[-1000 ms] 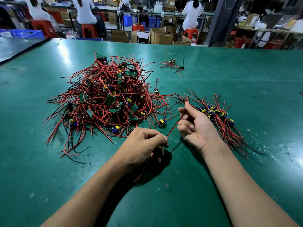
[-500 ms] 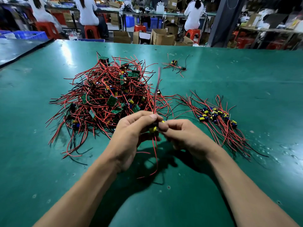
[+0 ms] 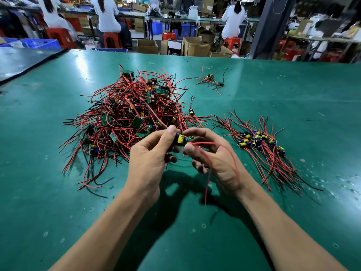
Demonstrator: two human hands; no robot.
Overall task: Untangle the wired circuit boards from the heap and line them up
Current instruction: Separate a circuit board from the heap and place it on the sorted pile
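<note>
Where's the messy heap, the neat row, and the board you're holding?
heap (image 3: 127, 118), head view, middle of the tangle.
row (image 3: 257, 140), head view, among its boards.
held board (image 3: 181, 139), head view, its yellow part.

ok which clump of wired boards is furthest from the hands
The small stray clump at the far side, beyond the lined-up row; the big heap lies by the left hand, the row by the right hand.

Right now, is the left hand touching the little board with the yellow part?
Touching. The head view shows the left hand pinching the small board, its thumb pressed right against it with no gap.
</note>
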